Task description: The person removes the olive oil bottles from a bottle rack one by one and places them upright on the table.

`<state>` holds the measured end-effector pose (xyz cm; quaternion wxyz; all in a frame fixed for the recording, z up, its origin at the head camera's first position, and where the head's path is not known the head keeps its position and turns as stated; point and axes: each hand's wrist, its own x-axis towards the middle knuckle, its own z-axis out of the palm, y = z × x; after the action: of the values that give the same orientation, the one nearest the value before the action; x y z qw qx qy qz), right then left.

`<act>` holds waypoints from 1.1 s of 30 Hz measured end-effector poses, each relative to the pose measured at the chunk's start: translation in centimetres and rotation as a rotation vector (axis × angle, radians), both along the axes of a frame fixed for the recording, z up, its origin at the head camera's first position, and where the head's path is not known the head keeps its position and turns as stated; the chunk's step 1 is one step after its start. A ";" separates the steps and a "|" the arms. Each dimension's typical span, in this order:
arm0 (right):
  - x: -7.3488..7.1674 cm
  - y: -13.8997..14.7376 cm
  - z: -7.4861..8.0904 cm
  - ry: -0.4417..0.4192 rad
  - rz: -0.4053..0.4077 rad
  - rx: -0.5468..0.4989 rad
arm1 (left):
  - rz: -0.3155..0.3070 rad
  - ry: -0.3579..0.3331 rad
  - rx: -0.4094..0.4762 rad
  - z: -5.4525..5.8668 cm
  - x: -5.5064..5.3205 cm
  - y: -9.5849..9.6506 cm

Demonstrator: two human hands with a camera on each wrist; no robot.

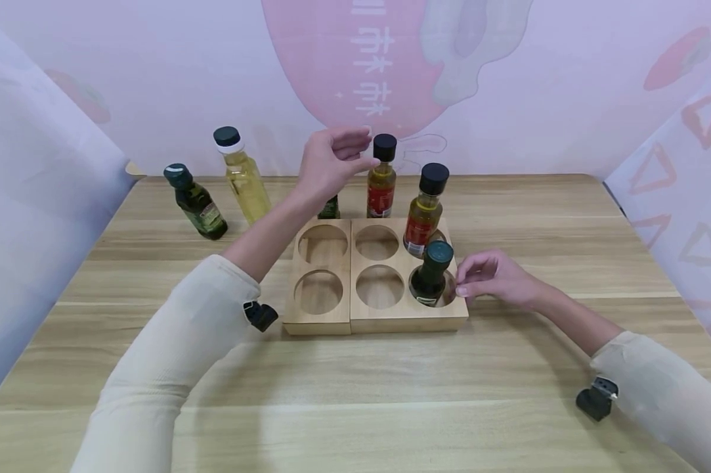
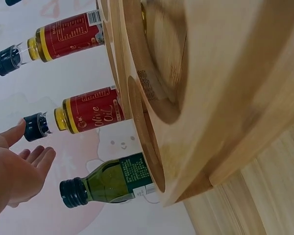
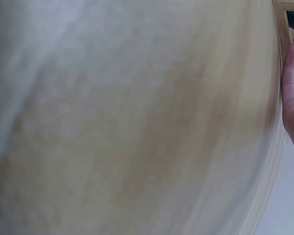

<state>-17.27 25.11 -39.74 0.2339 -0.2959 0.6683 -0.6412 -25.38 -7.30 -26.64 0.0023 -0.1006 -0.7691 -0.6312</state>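
My left hand (image 1: pixel 334 161) is raised behind the wooden bottle rack (image 1: pixel 364 323), its fingers loosely bent. Its thumb is right at the black cap of a red-labelled olive oil bottle (image 1: pixel 381 190); contact is hard to tell. Below that hand, a green glass bottle (image 2: pixel 115 181) is mostly hidden in the head view. My right hand (image 1: pixel 499 279) is at the rack's right edge, fingertips touching or very near it. Another red-labelled olive oil bottle (image 1: pixel 421 220) stands in the back right hole. A dark bottle with a green cap (image 1: pixel 430 276) occupies the front right hole.
On the table's left (image 1: pixel 125 263) stand a small dark green bottle (image 1: pixel 198 207) and a taller clear bottle of yellow oil (image 1: pixel 247 184). A printed cloth backdrop (image 1: pixel 184 72) rises behind the table. The rack consists of two wooden blocks side by side with round holes.
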 end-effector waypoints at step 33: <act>0.1 -0.1 0.2 -0.003 0.004 -0.011 | -0.136 -0.082 0.008 -0.7 6.3 -5.3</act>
<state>-17.18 25.00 -39.56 0.2347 -0.2975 0.6638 -0.6448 -19.11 -12.60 -27.36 -0.0719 -0.1265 -0.7574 -0.6365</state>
